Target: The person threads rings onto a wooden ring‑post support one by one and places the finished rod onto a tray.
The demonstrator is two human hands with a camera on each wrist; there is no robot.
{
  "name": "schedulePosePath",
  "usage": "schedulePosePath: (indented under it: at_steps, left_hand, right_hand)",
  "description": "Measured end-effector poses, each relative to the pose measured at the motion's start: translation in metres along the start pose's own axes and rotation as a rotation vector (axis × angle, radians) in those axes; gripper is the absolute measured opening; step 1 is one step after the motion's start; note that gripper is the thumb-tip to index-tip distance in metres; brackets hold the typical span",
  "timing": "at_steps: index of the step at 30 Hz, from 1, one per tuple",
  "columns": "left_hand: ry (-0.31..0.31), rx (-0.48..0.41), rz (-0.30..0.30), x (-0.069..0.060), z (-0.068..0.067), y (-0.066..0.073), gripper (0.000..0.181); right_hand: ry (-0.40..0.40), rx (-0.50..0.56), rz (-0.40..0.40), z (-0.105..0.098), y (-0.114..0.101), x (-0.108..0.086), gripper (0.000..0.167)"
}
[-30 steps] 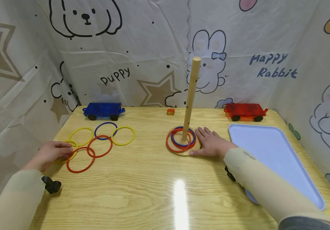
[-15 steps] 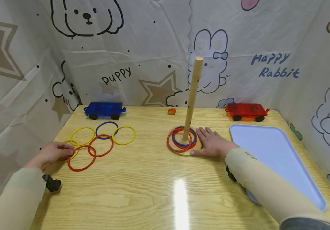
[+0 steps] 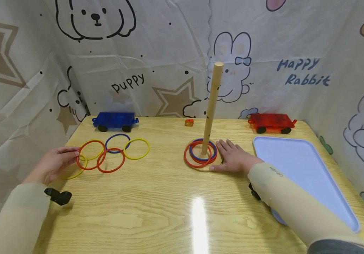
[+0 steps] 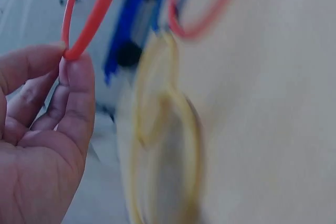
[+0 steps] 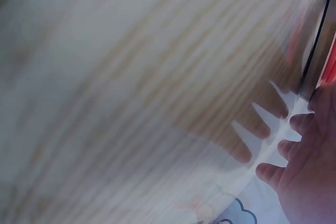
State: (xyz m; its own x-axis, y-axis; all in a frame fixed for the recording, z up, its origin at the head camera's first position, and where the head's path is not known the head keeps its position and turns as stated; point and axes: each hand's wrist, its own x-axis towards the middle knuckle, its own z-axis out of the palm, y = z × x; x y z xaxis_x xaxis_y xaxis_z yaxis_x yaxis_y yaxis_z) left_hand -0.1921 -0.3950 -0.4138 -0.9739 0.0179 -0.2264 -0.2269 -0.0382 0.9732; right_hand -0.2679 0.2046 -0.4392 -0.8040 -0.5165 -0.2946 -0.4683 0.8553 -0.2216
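Note:
In the head view, my left hand (image 3: 55,163) pinches the edge of a red ring (image 3: 90,169), held above the yellow rings at the left. The left wrist view shows that red ring (image 4: 100,17) between thumb and fingers of my left hand (image 4: 50,114). Beside it on the table lie another red ring (image 3: 111,172), a blue ring (image 3: 117,134) and a yellow ring (image 3: 136,159). My right hand (image 3: 235,158) rests with spread fingers at the round base of an upright wooden pole (image 3: 213,106). Red and blue rings (image 3: 192,166) encircle the pole's foot.
A blue wheeled cart (image 3: 115,120) stands at the back left and a red one (image 3: 272,122) at the back right. Between them sits a small orange object (image 3: 189,122). A pale blue tray (image 3: 299,176) lies at the right, partly under my right forearm.
My left hand has lifted the front-left red ring off the table and moved it up and away from me. My right hand has stayed at the pole's base.

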Motion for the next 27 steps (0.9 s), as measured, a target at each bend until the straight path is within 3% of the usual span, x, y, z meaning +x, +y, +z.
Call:
schedulePosePath:
  at_steps: [6, 12, 18, 22, 27]
  left_hand:
    - [0.02, -0.065, 0.11, 0.021, 0.048, 0.045, 0.032]
    - [0.051, -0.071, 0.17, 0.036, 0.115, 0.105, 0.025]
    - [0.001, -0.056, 0.273, 0.035, 0.187, 0.165, 0.016]
    - [-0.057, -0.17, 0.322, 0.032, 0.229, 0.202, 0.012]
    - [-0.117, -0.206, 0.364, 0.03, 0.287, 0.233, 0.013]
  right_hand:
    - [0.008, -0.014, 0.014, 0.003, 0.006, 0.002, 0.12]
    - [0.0, -0.012, 0.014, 0.002, 0.005, 0.002, 0.119]
    - [-0.01, -0.011, 0.007, -0.004, -0.004, -0.001, 0.12]
    - [-0.017, -0.012, 0.014, -0.004, -0.007, -0.001, 0.117]
    - [-0.004, 0.0, 0.025, -0.004, -0.006, -0.002, 0.114]
